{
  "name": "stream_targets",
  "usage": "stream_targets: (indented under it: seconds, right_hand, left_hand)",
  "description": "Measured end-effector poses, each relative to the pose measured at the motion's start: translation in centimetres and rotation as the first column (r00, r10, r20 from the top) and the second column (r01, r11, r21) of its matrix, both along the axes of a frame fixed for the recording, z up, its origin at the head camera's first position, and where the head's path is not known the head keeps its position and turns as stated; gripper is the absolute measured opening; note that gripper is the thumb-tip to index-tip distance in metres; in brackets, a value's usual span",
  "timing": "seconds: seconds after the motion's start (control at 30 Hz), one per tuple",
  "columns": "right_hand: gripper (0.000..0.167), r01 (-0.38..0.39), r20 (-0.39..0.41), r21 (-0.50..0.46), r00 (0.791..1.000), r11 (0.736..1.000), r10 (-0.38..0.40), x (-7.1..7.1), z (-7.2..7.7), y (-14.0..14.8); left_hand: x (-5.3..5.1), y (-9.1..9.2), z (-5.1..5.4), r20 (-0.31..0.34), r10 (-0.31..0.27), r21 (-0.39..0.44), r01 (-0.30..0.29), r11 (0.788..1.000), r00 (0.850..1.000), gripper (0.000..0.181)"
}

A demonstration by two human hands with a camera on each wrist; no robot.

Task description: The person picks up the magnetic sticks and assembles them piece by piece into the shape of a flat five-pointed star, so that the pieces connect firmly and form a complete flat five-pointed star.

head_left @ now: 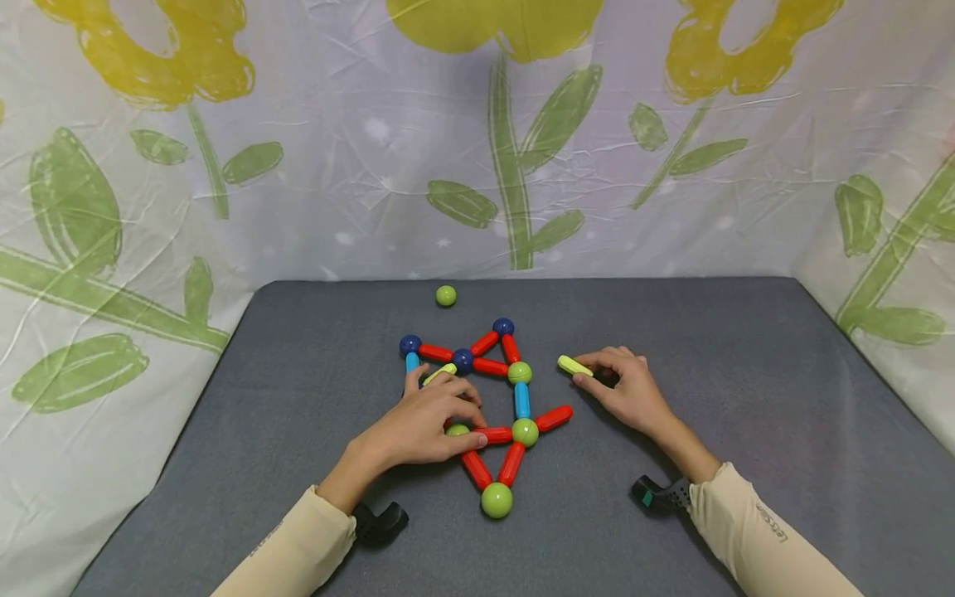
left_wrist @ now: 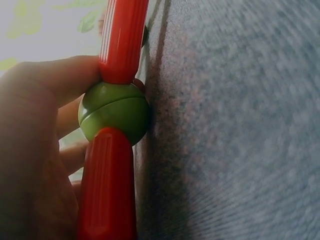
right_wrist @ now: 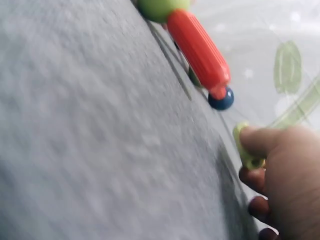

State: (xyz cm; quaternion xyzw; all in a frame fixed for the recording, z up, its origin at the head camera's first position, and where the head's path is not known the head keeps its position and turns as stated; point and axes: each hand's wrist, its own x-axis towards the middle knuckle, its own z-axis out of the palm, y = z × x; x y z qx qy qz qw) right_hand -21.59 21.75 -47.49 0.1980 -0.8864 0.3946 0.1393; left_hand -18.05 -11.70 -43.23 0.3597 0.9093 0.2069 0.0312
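A flat figure of magnetic rods and balls lies on the table. My left hand (head_left: 429, 423) reaches over its left side, thumb and fingers gripping a red magnetic rod (head_left: 496, 434) beside a green ball (left_wrist: 115, 107). Partly hidden behind that hand are a light blue rod (head_left: 412, 361) and a yellow-green rod (head_left: 442, 374). To the right of the figure, my right hand (head_left: 627, 390) pinches another yellow-green magnetic rod (head_left: 574, 366) between thumb and fingers, apart from the figure. Nearest to it, a red rod (head_left: 555, 418) sticks out from a green ball (head_left: 525, 432).
Behind the figure, a loose green ball (head_left: 446, 296) sits near the far edge of the grey table (head_left: 746, 332). Blue balls (head_left: 503, 327) and red rods form the figure's upper part. A flower-printed curtain (head_left: 358, 166) hangs around the table.
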Motion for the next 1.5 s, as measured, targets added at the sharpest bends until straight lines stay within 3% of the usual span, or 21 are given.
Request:
stream_targets:
  seconds: [0.2,0.93,1.13,1.27,1.37,1.5]
  right_hand:
    - [0.022,-0.116,0.062,-0.061,0.991,0.991,0.12,0.9,0.2,-1.3]
    - [0.02,-0.223,0.115,-0.076,0.966,0.972,0.231,1.2,0.5,-1.7]
    - [0.028,-0.283,0.13,-0.092,0.947,0.955,0.293,1.3,0.6,-1.4]
    - [0.036,-0.372,0.097,-0.02,0.923,0.928,0.372,1.1,0.5,-1.0]
    - [0.056,-0.393,0.118,0.053,0.915,0.918,0.385,1.2,0.7,-0.9]
    - [0.083,-0.381,0.204,0.102,0.912,0.919,0.356,1.3,1.1,-0.9]
  left_hand:
    - [0.1,0.0,-0.1,-0.001,-0.002,-0.002,0.002,1.0,1.0,0.009]
    - [0.1,0.3,0.0,0.01,-0.021,0.011,0.021,1.0,1.0,0.01]
    - [0.0,0.0,-0.2,0.043,-0.009,-0.001,0.009,1.0,0.999,0.01]
    - [-0.1,-0.2,-0.2,0.064,-0.006,-0.001,0.006,1.0,0.998,0.009]
    - [-0.1,-0.2,-0.1,0.07,-0.011,0.003,0.01,1.0,0.997,0.009]
    - [-0.2,-0.2,0.0,0.072,-0.014,0.002,0.014,1.0,0.997,0.01]
